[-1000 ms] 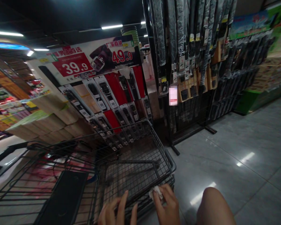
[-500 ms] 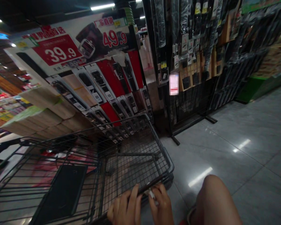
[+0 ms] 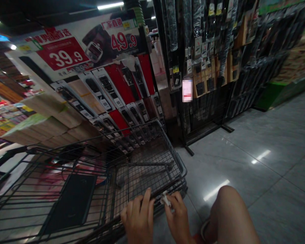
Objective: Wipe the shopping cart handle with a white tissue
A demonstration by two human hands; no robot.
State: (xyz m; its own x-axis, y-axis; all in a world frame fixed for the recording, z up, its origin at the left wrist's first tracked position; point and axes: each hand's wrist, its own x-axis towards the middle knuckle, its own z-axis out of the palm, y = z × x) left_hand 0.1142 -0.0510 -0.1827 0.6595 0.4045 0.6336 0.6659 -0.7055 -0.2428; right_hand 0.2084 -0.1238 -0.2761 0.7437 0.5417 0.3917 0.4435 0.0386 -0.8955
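At the bottom middle, my left hand (image 3: 139, 215) lies over the near top rail of a black wire shopping cart (image 3: 101, 217). Its fingers curl down over the rail, and the index finger sticks out straighter. Just to the right, my right hand (image 3: 178, 213) is closed in a pinch, with a small crumpled white tissue (image 3: 165, 199) between thumb and fingers, beside the same rail. The cart's wire basket spreads to the left and away from me, and a dark flat panel (image 3: 70, 203) stands in its left part.
Behind the cart is a display of boxed belts (image 3: 109, 86) under a price sign (image 3: 66, 57). A black rack (image 3: 205, 125) with hanging packaged goods stands to its right. My bent knee (image 3: 231, 206) is above the grey tiled floor (image 3: 269, 176). Stacked packs (image 3: 45, 125) stand left.
My right hand has shifted slightly, and the white tissue now shows more above its fingertips. My left index finger is raised a little higher. The cart has barely moved in view.
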